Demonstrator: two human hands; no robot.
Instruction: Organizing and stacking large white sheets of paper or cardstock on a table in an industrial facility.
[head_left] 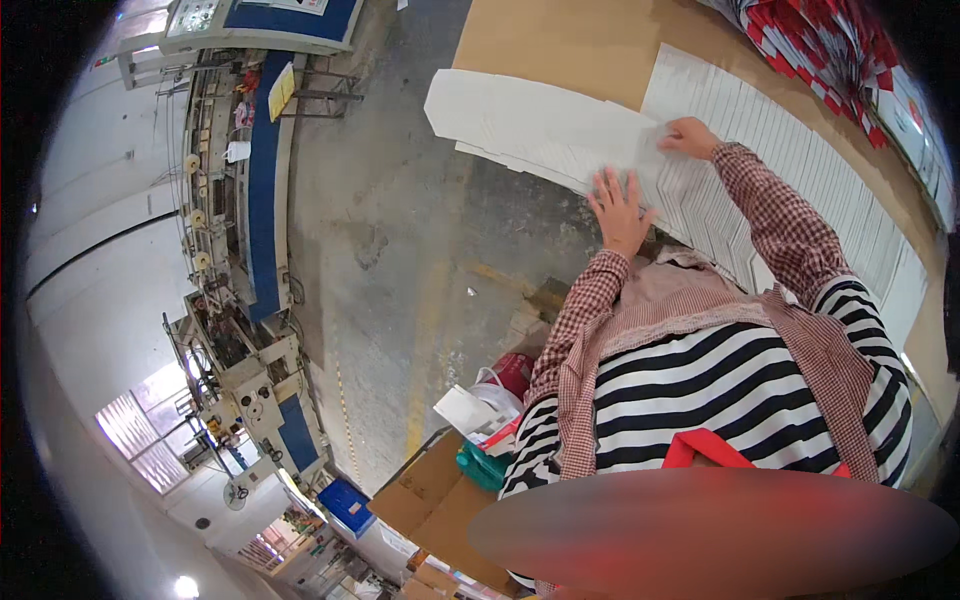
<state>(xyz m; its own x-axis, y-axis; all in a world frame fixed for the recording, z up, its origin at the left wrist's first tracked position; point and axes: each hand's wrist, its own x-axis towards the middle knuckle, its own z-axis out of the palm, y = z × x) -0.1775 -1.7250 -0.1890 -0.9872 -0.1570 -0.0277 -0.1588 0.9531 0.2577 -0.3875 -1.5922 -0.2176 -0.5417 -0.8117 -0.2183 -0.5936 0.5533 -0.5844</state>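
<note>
A long row of white die-cut cardboard sheets point(790, 160) lies fanned out and overlapping in front of me. At its left end, several flat white sheets point(540, 115) stick out past the brown board. My left hand point(622, 215) lies with fingers spread on the near edge of these sheets, flat against them. Farther off and to the right, my right hand point(690, 138) is closed, its fingers curled down onto the sheets near the start of the fanned row. What its fingertips pinch is hidden. Checked sleeves cover both forearms.
Brown cardboard point(560, 45) lies under the sheets. A bundle of red and white folded pieces point(825, 50) sits at the far right. Left of me, an open cardboard box point(440, 490) stands beside a red container point(514, 375). A long machine with a blue surface point(262, 190) runs along the left.
</note>
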